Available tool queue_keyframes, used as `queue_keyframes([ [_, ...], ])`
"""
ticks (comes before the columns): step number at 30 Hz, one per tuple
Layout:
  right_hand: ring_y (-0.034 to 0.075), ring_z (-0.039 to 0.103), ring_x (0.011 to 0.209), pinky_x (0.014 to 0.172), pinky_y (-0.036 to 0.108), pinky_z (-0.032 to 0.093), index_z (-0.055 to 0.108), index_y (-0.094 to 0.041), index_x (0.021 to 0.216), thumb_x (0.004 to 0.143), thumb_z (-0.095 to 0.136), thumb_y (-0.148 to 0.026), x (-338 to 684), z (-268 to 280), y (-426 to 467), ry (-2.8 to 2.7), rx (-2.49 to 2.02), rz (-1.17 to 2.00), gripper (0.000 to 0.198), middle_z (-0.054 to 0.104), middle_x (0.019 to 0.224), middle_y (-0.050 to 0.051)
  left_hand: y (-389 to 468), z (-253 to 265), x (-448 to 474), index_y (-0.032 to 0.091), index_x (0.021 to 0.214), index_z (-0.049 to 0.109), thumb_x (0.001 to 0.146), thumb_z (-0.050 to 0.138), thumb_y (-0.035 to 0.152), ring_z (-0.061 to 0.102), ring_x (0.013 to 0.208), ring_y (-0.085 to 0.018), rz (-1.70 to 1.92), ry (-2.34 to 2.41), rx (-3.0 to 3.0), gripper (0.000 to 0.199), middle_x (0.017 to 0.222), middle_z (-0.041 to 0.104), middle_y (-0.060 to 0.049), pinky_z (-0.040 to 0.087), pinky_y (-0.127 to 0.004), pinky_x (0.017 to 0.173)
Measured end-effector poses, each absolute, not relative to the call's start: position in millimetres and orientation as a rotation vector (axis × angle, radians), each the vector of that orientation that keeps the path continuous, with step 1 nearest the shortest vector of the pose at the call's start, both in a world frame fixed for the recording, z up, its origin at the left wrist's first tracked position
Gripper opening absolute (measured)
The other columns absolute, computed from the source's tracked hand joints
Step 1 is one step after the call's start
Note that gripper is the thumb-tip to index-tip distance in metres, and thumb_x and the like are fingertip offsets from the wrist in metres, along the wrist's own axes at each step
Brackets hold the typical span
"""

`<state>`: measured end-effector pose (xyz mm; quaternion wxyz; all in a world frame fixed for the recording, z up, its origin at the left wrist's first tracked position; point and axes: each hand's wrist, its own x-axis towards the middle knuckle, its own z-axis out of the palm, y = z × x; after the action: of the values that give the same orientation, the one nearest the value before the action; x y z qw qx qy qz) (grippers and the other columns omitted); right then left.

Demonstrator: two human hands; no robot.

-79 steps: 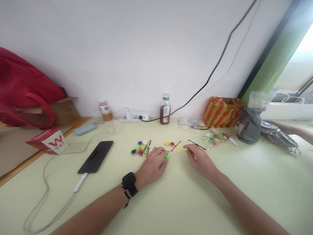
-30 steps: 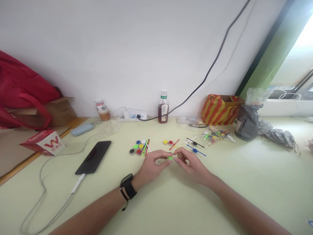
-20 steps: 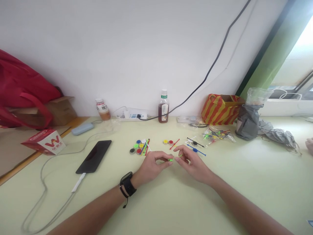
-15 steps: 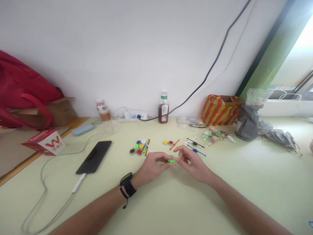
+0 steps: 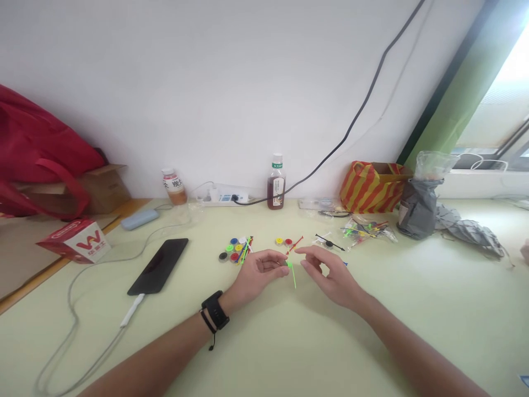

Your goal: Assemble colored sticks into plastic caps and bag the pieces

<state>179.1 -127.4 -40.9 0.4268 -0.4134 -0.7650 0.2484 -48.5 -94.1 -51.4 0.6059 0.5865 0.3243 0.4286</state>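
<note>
My left hand [image 5: 262,273], with a black watch [image 5: 215,310] at its wrist, pinches a small green plastic spinner [image 5: 290,266] by its round part. A thin green pointer runs across it, one end slanting down toward me. Just to its right, my right hand [image 5: 328,273] is apart from it, thumb and forefinger spread with nothing between them. Beyond my left hand lie several coloured round bases [image 5: 235,248] beside a bunch of coloured arrow pointers [image 5: 247,249]. Behind the gap between my hands are a red round base [image 5: 288,242] and a red arrow [image 5: 295,244]. A black spinner [image 5: 329,243] rests past my right hand.
A phone [image 5: 158,266] on a white cable lies left, near a red-and-white box [image 5: 74,241]. Along the wall stand a dark drink bottle [image 5: 276,184], a power strip [image 5: 225,194] and a striped bag [image 5: 374,187]. Bagged coloured parts [image 5: 367,229] lie right.
My right hand has let go of the green piece and opened slightly to the right. The green pointer now shows across the round part in my left hand.
</note>
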Motion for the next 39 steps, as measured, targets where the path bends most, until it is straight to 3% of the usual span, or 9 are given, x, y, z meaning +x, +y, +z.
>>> queue_keyframes([
  [3,0.017,0.053,0.075,0.066,0.030,0.046,0.047,-0.029,0.146,0.104,0.048,-0.032,177,-42,-130,-1.879,-1.014,0.722,0.042,0.055,0.090,0.002,-94,-48,-48,0.014,0.100,0.077,0.073,0.091,0.032,0.073,0.082,-0.016,0.984,0.747,1.320,0.035,0.091,0.077,-0.006,0.062,-0.030,0.083],
  [5,0.015,0.053,0.072,0.066,0.030,0.046,0.049,-0.028,0.143,0.103,0.050,-0.034,176,-44,-131,-1.820,-1.022,0.778,0.040,0.055,0.100,0.003,-95,-46,-47,0.013,0.100,0.078,0.073,0.092,0.032,0.073,0.081,-0.016,0.989,0.749,1.308,0.036,0.091,0.078,-0.006,0.062,-0.031,0.083],
  [8,0.014,0.050,0.068,0.063,0.029,0.043,0.066,-0.022,0.096,0.104,0.048,-0.042,176,-44,-129,-1.848,-1.046,0.898,0.028,0.055,0.091,0.003,-96,-46,-47,0.013,0.098,0.078,0.072,0.092,0.033,0.073,0.080,-0.016,0.995,0.758,1.301,0.036,0.090,0.077,-0.006,0.062,-0.031,0.083],
  [11,0.013,0.039,0.059,0.058,0.030,0.034,0.041,-0.021,0.057,0.105,0.044,-0.050,178,-41,-125,-1.885,-1.021,1.044,0.057,0.041,0.064,-0.002,-96,-47,-46,0.013,0.098,0.077,0.072,0.092,0.033,0.073,0.078,-0.015,0.996,0.763,1.302,0.036,0.088,0.077,-0.006,0.062,-0.031,0.081],
  [13,0.012,0.033,0.057,0.057,0.030,0.030,0.037,-0.021,0.059,0.103,0.048,-0.053,178,-38,-124,-1.831,-1.034,1.058,0.055,0.036,0.062,-0.004,-96,-48,-46,0.013,0.098,0.077,0.072,0.092,0.033,0.073,0.079,-0.016,1.002,0.762,1.310,0.035,0.088,0.077,-0.006,0.062,-0.031,0.081],
  [19,0.014,0.046,0.069,0.063,0.028,0.037,0.055,-0.020,0.088,0.101,0.054,-0.055,170,-35,-129,-1.795,-1.031,1.196,0.037,0.051,0.077,-0.001,-97,-53,-46,0.014,0.098,0.076,0.075,0.090,0.031,0.073,0.086,-0.018,0.979,0.764,1.396,0.033,0.093,0.077,-0.007,0.061,-0.031,0.083],
  [28,0.014,0.052,0.067,0.063,0.027,0.044,0.055,-0.021,0.089,0.099,0.056,-0.056,166,-41,-127,-1.776,-1.021,1.311,0.036,0.055,0.078,-0.001,-104,-52,-46,0.016,0.102,0.072,0.084,0.082,0.032,0.072,0.089,-0.019,0.952,0.752,1.654,0.027,0.100,0.074,-0.008,0.060,-0.036,0.089],
  [33,0.016,0.058,0.071,0.067,0.029,0.048,0.055,-0.022,0.091,0.102,0.053,-0.050,175,-38,-127,-1.789,-1.095,0.970,0.029,0.060,0.079,0.000,-105,-51,-48,0.026,0.138,0.058,0.091,0.074,0.036,0.071,0.097,-0.020,0.955,0.838,1.815,0.051,0.121,0.068,-0.008,0.059,-0.038,0.092],
  [39,0.021,0.066,0.089,0.080,0.035,0.056,0.059,-0.023,0.101,0.100,0.058,-0.048,203,-25,-118,-1.630,-1.159,0.433,0.025,0.067,0.107,0.009,-105,-51,-55,0.028,0.135,0.061,0.096,0.064,0.028,0.057,0.128,-0.027,0.817,0.926,2.264,0.040,0.135,0.063,-0.008,0.046,-0.047,0.112],
])
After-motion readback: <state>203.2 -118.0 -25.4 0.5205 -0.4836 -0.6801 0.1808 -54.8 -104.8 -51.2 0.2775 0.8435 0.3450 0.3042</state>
